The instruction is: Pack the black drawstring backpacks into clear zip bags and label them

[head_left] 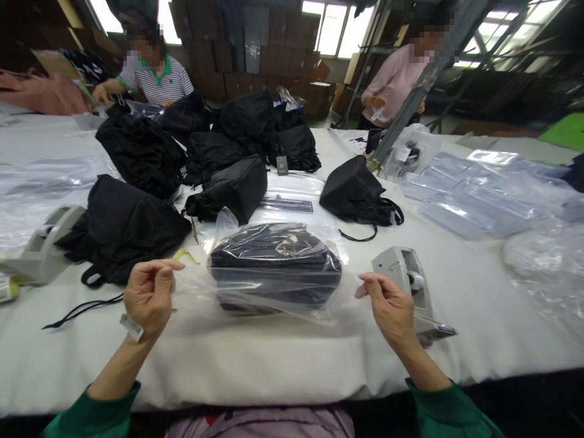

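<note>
In front of me on the white table lies a black bag (278,267) inside a clear plastic bag (292,310). My left hand (150,295) pinches the left edge of the plastic, fingers closed, with a small pale tag or sticker at the wrist. On the other side my right hand (387,304) pinches the plastic's right edge between thumb and fingers. The film is stretched between both hands across the front of the black bag. Close to my right hand stands a grey tape dispenser (401,267).
Several black drawstring bags (246,121) are heaped at the back, with one bag (132,225) near my left hand and another (351,191) at the right. A second tape dispenser (45,243) stands left. Clear plastic boxes (469,188) lie right. Two people work beyond the table, near a slanted metal post (420,91).
</note>
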A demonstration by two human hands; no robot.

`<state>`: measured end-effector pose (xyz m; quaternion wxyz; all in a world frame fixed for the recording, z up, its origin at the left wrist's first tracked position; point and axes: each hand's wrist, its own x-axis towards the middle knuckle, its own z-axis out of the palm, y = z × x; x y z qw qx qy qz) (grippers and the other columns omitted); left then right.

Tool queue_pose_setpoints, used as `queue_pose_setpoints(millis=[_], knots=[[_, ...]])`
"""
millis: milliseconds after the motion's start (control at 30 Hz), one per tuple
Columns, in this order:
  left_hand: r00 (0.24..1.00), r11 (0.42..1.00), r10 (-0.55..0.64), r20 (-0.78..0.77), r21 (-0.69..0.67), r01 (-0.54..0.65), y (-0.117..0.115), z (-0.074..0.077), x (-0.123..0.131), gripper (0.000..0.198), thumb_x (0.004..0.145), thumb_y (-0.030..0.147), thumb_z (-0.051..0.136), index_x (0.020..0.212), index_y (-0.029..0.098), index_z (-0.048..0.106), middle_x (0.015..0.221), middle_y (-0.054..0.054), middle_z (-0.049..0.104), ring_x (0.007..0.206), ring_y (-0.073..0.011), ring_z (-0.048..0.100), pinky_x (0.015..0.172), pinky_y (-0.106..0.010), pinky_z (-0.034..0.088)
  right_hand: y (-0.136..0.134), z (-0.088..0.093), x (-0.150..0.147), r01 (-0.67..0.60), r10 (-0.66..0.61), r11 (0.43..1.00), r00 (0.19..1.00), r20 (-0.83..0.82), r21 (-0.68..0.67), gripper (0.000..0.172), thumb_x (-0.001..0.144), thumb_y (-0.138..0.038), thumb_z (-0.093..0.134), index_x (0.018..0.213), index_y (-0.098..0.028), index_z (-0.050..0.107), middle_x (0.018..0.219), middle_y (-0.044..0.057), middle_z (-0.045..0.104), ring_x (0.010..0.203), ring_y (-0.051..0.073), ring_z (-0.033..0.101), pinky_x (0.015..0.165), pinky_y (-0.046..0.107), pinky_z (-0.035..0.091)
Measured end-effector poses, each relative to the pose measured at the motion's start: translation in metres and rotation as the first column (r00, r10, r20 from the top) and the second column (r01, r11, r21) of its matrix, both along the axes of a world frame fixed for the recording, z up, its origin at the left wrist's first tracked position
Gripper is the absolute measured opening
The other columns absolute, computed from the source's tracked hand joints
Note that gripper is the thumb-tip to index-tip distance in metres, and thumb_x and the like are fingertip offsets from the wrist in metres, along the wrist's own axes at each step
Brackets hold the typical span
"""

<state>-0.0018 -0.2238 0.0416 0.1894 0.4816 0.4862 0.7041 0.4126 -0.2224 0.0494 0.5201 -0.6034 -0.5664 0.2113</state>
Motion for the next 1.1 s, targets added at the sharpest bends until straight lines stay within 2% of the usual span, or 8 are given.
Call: queue_pose_setpoints(millis=[133, 267, 367, 467, 600, 700, 867, 1100], knots=[[0.995, 0.996, -0.091, 0.045, -0.007, 0.092, 0.027, -0.007, 0.005, 0.026, 0.089, 0.042, 0.061, 0.084, 0.02, 0.048, 0.06, 0.002, 0.062, 0.071, -0.017, 0.066, 0.057, -0.023, 0.044, 0.016, -0.013, -0.007, 0.007, -0.001, 0.996, 0.997, -0.072, 0.086, 0.028, 0.09, -0.046, 0.06, 0.084, -0.02, 0.069, 0.078, 0.003, 0.067, 0.066, 0.016, 0.059, 0.064, 0.028, 0.05], [0.979, 0.977, -0.152, 0.133, -0.13, 0.17, 0.039, -0.024, 0.004, 0.031, 0.088, 0.047, 0.06, 0.085, 0.02, 0.046, 0.07, -0.001, 0.07, 0.038, -0.0077, 0.046, 0.037, -0.019, 0.034, 0.024, -0.02, -0.009, -0.046, 0.05, 0.998, 0.994, -0.095, 0.047, 0.03, 0.091, -0.046, 0.058, 0.086, -0.02, 0.071, 0.095, 0.006, 0.072, 0.077, 0.018, 0.062, 0.072, 0.031, 0.051], [0.996, 0.978, -0.083, 0.034, -0.189, 0.088, 0.043, -0.033, 0.002, 0.031, 0.088, 0.047, 0.059, 0.082, 0.018, 0.05, 0.065, -0.001, 0.067, 0.036, -0.0059, 0.039, 0.033, -0.018, 0.028, 0.03, -0.022, -0.01, -0.081, 0.083, 0.997, 0.99, -0.116, 0.017, 0.032, 0.091, -0.047, 0.057, 0.085, -0.02, 0.071, 0.082, 0.004, 0.072, 0.077, 0.019, 0.063, 0.074, 0.031, 0.051], [0.984, 0.978, 0.033, -0.177, -0.198, -0.068, 0.04, -0.029, 0.001, 0.029, 0.087, 0.044, 0.061, 0.095, 0.016, 0.056, 0.081, -0.006, 0.07, 0.052, -0.0104, 0.055, 0.047, -0.021, 0.044, 0.033, -0.023, -0.013, -0.042, 0.046, 0.999, 0.991, -0.129, 0.036, 0.033, 0.09, -0.048, 0.057, 0.08, -0.019, 0.069, 0.075, 0.003, 0.07, 0.072, 0.018, 0.063, 0.071, 0.029, 0.052], [0.77, 0.919, 0.388, -0.507, 0.146, -0.367, 0.014, -0.005, 0.01, 0.043, 0.085, 0.04, 0.062, 0.12, 0.017, 0.056, 0.116, -0.015, 0.065, 0.102, -0.0275, 0.062, 0.087, -0.045, 0.05, 0.031, -0.021, -0.017, -0.006, 0.012, 0.998, 0.993, -0.116, 0.058, 0.034, 0.09, -0.048, 0.056, 0.077, -0.019, 0.068, 0.072, 0.002, 0.069, 0.07, 0.018, 0.063, 0.068, 0.028, 0.052], [0.583, 0.893, 0.438, -0.684, 0.409, -0.19, -0.01, 0.012, 0.027, 0.062, 0.078, 0.051, 0.07, 0.128, 0.021, 0.05, 0.123, -0.017, 0.061, 0.113, -0.0346, 0.056, 0.095, -0.054, 0.042, 0.027, -0.02, -0.017, 0.006, 0.001, 0.997, 0.996, -0.09, 0.073, 0.034, 0.091, -0.048, 0.055, 0.079, -0.019, 0.069, 0.073, 0.003, 0.069, 0.07, 0.018, 0.063, 0.067, 0.028, 0.051], [0.242, 0.98, 0.173, -0.955, 0.191, 0.049, -0.009, 0.022, 0.046, 0.07, 0.074, 0.057, 0.073, 0.13, 0.024, 0.048, 0.124, -0.017, 0.056, 0.105, -0.0324, 0.057, 0.091, -0.047, 0.041, 0.024, -0.022, -0.015, 0.013, -0.008, 0.996, 0.998, -0.062, 0.083, 0.034, 0.092, -0.048, 0.055, 0.083, -0.019, 0.07, 0.077, 0.004, 0.071, 0.072, 0.019, 0.064, 0.069, 0.03, 0.052], [0.094, 0.976, -0.044, -0.995, -0.023, 0.216, -0.015, 0.043, 0.036, 0.008, 0.092, 0.02, 0.054, 0.09, 0.019, 0.062, 0.094, -0.007, 0.064, 0.072, -0.0163, 0.054, 0.07, -0.032, 0.037, -0.011, -0.002, 0.011, -0.212, 0.212, 0.977, 0.977, -0.011, 0.035, 0.027, 0.091, -0.043, 0.058, 0.084, -0.021, 0.072, 0.101, 0.008, 0.074, 0.096, 0.025, 0.068, 0.086, 0.037, 0.054]])
